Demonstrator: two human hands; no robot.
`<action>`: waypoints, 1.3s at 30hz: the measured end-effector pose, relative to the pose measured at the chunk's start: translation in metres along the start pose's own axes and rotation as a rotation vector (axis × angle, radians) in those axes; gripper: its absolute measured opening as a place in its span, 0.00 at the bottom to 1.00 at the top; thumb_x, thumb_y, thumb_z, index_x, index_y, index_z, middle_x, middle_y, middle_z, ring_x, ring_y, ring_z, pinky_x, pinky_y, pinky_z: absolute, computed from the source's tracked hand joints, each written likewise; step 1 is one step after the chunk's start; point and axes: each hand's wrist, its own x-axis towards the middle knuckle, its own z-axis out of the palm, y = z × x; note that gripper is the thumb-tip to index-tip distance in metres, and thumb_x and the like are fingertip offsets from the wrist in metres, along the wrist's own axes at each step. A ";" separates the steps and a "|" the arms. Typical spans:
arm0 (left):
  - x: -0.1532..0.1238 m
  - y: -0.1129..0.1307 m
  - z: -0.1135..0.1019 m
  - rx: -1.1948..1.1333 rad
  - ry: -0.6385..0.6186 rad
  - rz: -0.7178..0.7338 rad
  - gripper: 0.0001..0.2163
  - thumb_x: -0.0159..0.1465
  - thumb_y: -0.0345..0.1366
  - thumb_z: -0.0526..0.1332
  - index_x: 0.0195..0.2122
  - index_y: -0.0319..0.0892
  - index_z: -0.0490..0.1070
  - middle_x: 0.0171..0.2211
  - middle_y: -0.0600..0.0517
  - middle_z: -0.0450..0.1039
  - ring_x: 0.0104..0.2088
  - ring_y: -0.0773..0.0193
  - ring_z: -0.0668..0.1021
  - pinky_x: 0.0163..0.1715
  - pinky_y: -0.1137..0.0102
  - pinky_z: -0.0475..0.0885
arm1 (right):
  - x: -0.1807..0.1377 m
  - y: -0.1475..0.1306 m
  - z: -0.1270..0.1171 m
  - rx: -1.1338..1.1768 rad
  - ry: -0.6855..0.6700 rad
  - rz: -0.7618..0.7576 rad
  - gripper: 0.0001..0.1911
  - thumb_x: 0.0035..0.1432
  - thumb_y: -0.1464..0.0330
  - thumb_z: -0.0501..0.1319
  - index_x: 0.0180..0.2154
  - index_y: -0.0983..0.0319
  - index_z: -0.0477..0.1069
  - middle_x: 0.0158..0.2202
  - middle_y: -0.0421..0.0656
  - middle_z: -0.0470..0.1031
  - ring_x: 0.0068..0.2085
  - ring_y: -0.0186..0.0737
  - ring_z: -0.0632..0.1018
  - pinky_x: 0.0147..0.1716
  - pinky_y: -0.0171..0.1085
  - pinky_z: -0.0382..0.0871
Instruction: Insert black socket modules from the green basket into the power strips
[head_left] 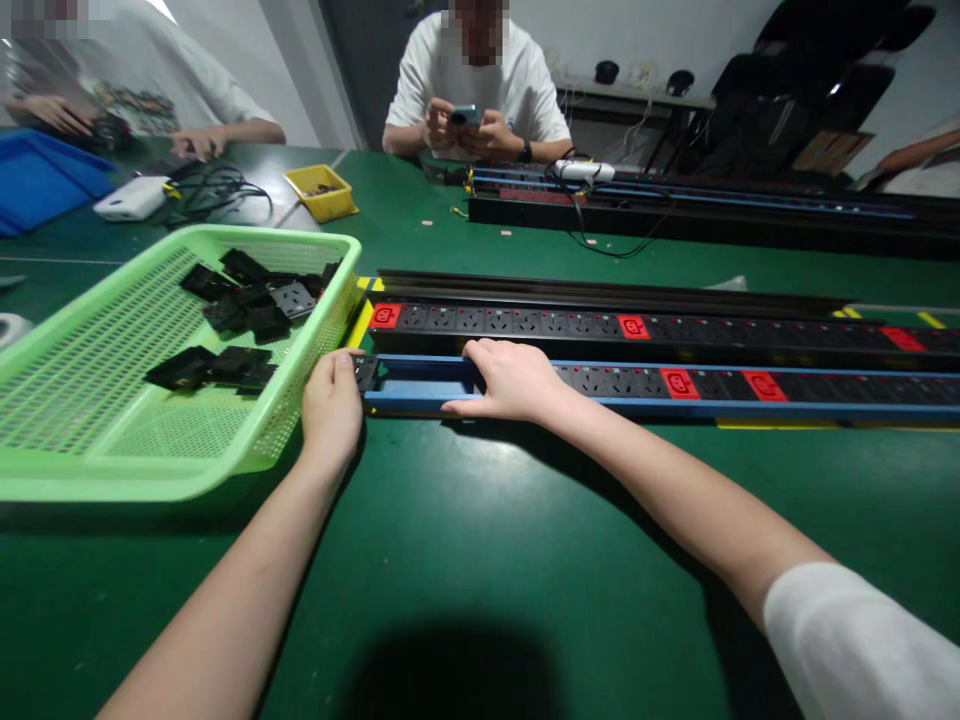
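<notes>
A long blue power strip rail [427, 402] lies across the table in front of me, filled with black sockets and a few red sockets [679, 383] to the right. Between my two hands a stretch of its channel is bare. At its left end my left hand [334, 405] is closed around a black socket module [365, 373], thumb on top. My right hand [514, 380] straddles the rail, thumb at the near side and fingers over the far side; what lies under its palm is hidden.
A green basket [180, 490] with several black socket modules [244, 310] stands at the left. Behind the rail lies a black power strip [577, 322]. Farther back are a yellow bin [330, 205], a blue bin [45, 180], cables [217, 190] and two seated people.
</notes>
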 end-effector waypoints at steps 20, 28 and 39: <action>-0.016 0.015 0.002 0.156 -0.206 0.157 0.26 0.65 0.54 0.55 0.56 0.41 0.70 0.57 0.39 0.72 0.57 0.49 0.74 0.60 0.56 0.67 | 0.000 0.000 -0.001 0.023 -0.009 -0.001 0.36 0.56 0.39 0.60 0.50 0.63 0.70 0.47 0.49 0.80 0.46 0.52 0.81 0.38 0.42 0.71; -0.011 0.017 -0.006 0.183 -0.282 0.044 0.21 0.63 0.57 0.57 0.31 0.46 0.54 0.25 0.57 0.58 0.27 0.63 0.64 0.31 0.68 0.59 | 0.000 0.000 0.000 0.019 -0.015 0.009 0.36 0.56 0.39 0.60 0.49 0.62 0.70 0.47 0.50 0.80 0.45 0.52 0.81 0.38 0.42 0.70; -0.014 0.020 -0.001 0.107 -0.382 0.242 0.15 0.69 0.50 0.52 0.34 0.45 0.67 0.30 0.53 0.71 0.33 0.60 0.73 0.35 0.67 0.63 | 0.000 -0.001 0.000 0.007 -0.005 0.005 0.36 0.56 0.39 0.60 0.50 0.62 0.70 0.47 0.49 0.80 0.45 0.52 0.81 0.37 0.42 0.71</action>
